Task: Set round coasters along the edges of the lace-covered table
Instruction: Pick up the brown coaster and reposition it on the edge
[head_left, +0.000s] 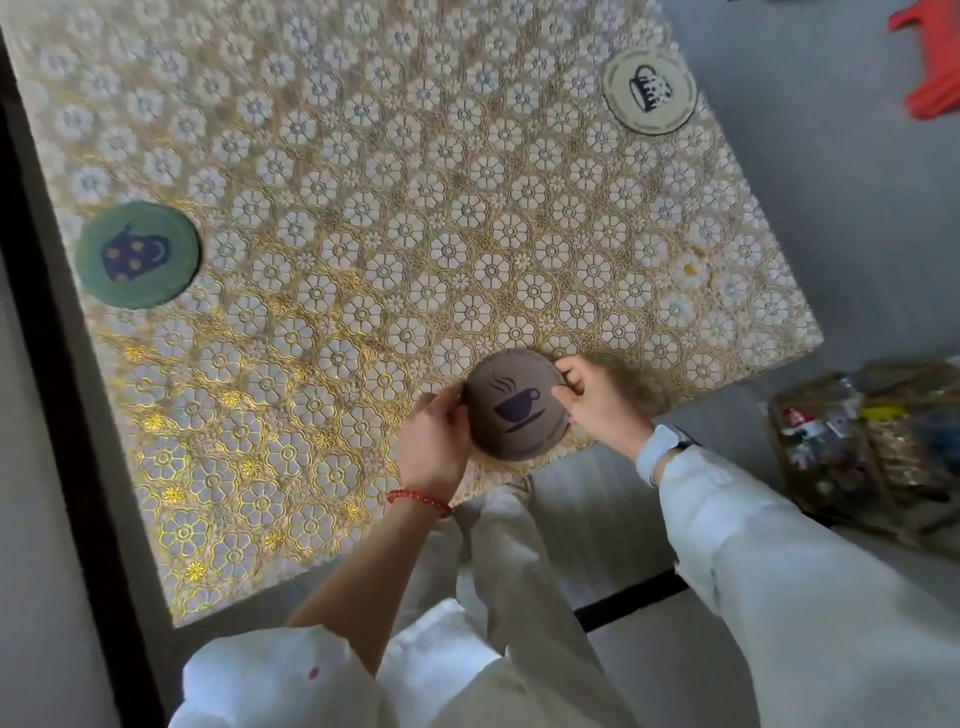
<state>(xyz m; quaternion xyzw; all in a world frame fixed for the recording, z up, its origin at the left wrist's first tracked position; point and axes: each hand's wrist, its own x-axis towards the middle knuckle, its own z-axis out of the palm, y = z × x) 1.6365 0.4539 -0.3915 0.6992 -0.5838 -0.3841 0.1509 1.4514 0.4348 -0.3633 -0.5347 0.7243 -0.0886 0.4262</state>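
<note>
Coaster, brown (514, 410) (steaming-cup print): pinched between left hand (434, 441) and right hand (597, 400) at opposite rims, flat at table (363, 208) near edge, both hands equally close. Green coaster (137, 254) left edge; white coaster (649, 91) right edge.

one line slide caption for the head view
Both hands, left and right, set a brown round coaster at the lace-covered table's near edge.
</note>
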